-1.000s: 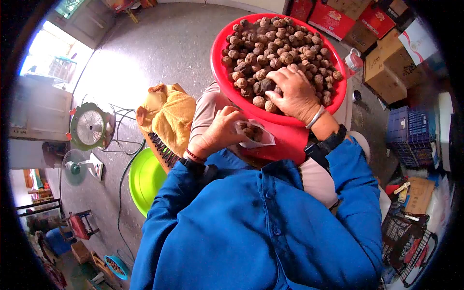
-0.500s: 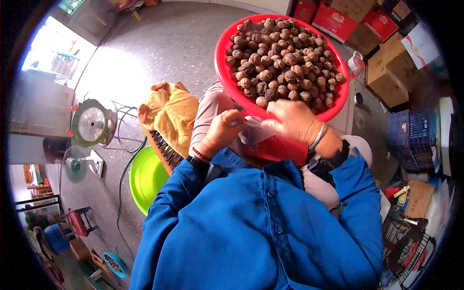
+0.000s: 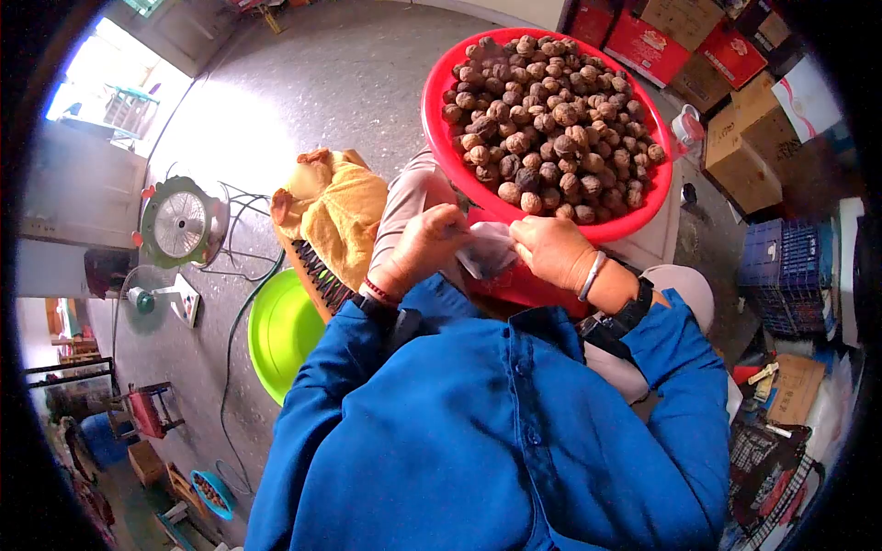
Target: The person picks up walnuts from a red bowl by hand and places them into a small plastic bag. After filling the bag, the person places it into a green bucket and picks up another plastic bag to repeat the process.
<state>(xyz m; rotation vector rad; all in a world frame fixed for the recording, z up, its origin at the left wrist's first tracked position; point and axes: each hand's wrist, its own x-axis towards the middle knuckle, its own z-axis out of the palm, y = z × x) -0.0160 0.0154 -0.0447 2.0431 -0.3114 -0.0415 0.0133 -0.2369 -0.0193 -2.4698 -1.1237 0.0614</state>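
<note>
A small clear plastic bag (image 3: 487,252) hangs between my hands over my lap. My left hand (image 3: 424,246) is closed, pinching the bag's left edge. On the other side my right hand (image 3: 555,252) grips the bag's right edge between thumb and fingers. What the bag holds, if anything, I cannot make out. Just beyond my hands stands a wide red basin (image 3: 430,115) heaped with walnuts (image 3: 551,119). Under the bag and my right hand is a red surface (image 3: 528,286), partly hidden by them.
To the left are a yellow cloth (image 3: 344,216) on a wooden seat, a lime green basin (image 3: 280,335) and a fan (image 3: 176,223) with cables on the floor. Cardboard boxes (image 3: 746,138) and a blue crate (image 3: 785,275) stand at the right.
My right hand has come down from the basin's rim to the bag and turned toward it. The bag is spread wider between both hands. The view has shifted slightly.
</note>
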